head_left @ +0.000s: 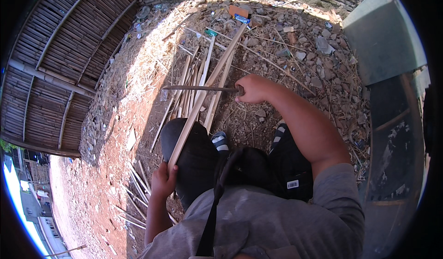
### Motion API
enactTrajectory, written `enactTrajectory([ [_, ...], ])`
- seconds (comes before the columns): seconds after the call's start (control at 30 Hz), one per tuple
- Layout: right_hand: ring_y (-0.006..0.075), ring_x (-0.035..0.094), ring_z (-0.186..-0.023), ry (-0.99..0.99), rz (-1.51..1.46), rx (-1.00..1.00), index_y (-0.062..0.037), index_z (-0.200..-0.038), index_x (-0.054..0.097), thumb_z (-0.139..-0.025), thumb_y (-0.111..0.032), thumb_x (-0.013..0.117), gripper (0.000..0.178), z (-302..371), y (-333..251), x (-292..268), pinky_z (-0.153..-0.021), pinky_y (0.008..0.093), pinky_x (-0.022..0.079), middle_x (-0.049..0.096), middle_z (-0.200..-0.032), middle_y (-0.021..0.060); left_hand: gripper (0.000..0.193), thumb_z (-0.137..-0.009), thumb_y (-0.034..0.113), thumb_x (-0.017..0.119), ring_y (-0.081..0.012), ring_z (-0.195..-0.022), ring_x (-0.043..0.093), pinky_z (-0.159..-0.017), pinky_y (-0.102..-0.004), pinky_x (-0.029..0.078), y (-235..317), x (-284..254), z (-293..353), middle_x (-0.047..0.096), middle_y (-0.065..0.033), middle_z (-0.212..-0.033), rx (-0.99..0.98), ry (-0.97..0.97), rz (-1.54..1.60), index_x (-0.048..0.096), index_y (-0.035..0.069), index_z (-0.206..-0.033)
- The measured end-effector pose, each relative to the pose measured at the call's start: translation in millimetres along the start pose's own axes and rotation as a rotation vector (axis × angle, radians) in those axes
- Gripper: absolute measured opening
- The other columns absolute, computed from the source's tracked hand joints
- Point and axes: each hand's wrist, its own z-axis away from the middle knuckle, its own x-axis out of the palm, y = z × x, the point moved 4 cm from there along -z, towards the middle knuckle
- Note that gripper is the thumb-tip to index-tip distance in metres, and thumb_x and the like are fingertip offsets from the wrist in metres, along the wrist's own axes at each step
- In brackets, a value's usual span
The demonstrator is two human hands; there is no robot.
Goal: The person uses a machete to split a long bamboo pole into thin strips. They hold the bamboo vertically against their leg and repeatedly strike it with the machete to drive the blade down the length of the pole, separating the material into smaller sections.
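Observation:
My left hand (164, 180) is closed round the near end of a long, pale bamboo strip (190, 123). The strip runs over my left knee and slants away to the far rubble. My right hand (252, 88) grips the handle of a long, thin, dark machete (203, 88), its tip pointing left. The blade lies across the strip in this view; whether it touches the wood I cannot tell. Beyond my knees, several more split strips (187, 83) lie on the ground beside and under the held one.
Stones and broken brick (318, 69) cover the ground at the right and far side. A woven bamboo wall (50, 60) stands at the left, and grey and dark panels (387, 42) at the right. More thin strips (136, 192) lie by my left forearm.

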Motion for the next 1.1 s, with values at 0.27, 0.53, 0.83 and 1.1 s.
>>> enactTrajectory([
  [0.27, 0.0366, 0.068, -0.100, 0.019, 0.006, -0.011, -0.0065, -0.109, 0.070, -0.081, -0.039, 0.075, 0.043, -0.4, 1.1, 0.6, -0.087, 0.0458, 0.054, 0.071, -0.101, 0.0193, 0.044, -0.095, 0.041, 0.063, -0.0474, -0.067, 0.060, -0.060, -0.0518, 0.045, -0.5, -0.3, 0.1, 0.058, -0.0240, -0.067, 0.014, 0.020, 0.009, 0.050, 0.001, -0.081],
  [0.53, 0.0366, 0.068, -0.098, 0.034, 0.023, -0.021, -0.0068, -0.105, 0.071, -0.080, -0.038, 0.076, 0.041, 0.7, -0.2, -2.4, -0.085, 0.0465, 0.054, 0.071, -0.098, 0.0184, 0.043, -0.095, 0.039, 0.064, -0.0480, -0.067, 0.060, -0.059, -0.0522, 0.044, -1.2, 0.9, -1.6, 0.058, -0.0241, -0.066, 0.019, 0.024, 0.008, 0.050, 0.001, -0.080],
  [0.83, 0.0333, 0.068, -0.099, 0.065, 0.010, 0.104, -0.0074, -0.105, 0.071, -0.080, -0.037, 0.077, 0.039, 3.3, 32.8, -28.2, -0.085, 0.0449, 0.054, 0.071, -0.100, 0.0159, 0.042, -0.095, 0.039, 0.063, -0.0485, -0.070, 0.061, -0.061, -0.0539, 0.045, -5.2, 2.8, -3.4, 0.059, -0.0250, -0.068, 0.036, 0.023, -0.006, 0.050, 0.002, -0.081],
  [1.1, 0.0333, 0.068, -0.098, -0.014, 0.180, -0.157, -0.0098, -0.093, 0.069, -0.080, -0.035, 0.077, 0.029, 13.0, -43.0, 0.9, -0.083, 0.0457, 0.054, 0.070, -0.093, 0.0139, 0.043, -0.096, 0.041, 0.062, -0.0485, -0.072, 0.062, -0.063, -0.0536, 0.046, -5.2, 1.7, -1.3, 0.060, -0.0252, -0.070, -0.015, -0.028, 0.025, 0.051, 0.001, -0.082],
])
